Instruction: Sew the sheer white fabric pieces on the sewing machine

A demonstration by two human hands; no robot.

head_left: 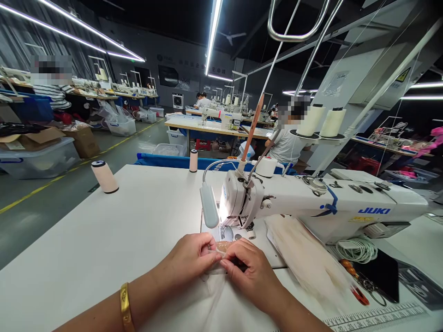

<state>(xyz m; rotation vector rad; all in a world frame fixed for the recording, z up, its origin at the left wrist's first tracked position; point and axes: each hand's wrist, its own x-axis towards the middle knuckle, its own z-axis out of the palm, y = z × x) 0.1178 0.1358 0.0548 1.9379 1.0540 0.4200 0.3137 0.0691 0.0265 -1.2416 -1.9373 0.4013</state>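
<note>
Thumb and fingers of my left hand [192,258] pinch the edge of a thin, sheer whitish fabric [214,295]. Close beside it, nearly touching, my right hand [251,272] pinches the same fabric. Both hands are just in front of the needle area of a white sewing machine [290,198], whose lamp lights the needle plate [226,232]. The fabric hangs down toward me between my forearms. A small tan patch shows behind the fingertips; what it is, I cannot tell.
Two thread cones [104,177] [193,161] stand on the white table [138,221]. Right of my hands lie pale fabric pieces [308,258], a coiled cord [356,250], a black phone [379,274], small snips [360,295] and a ruler [380,318]. People sit at other machines beyond.
</note>
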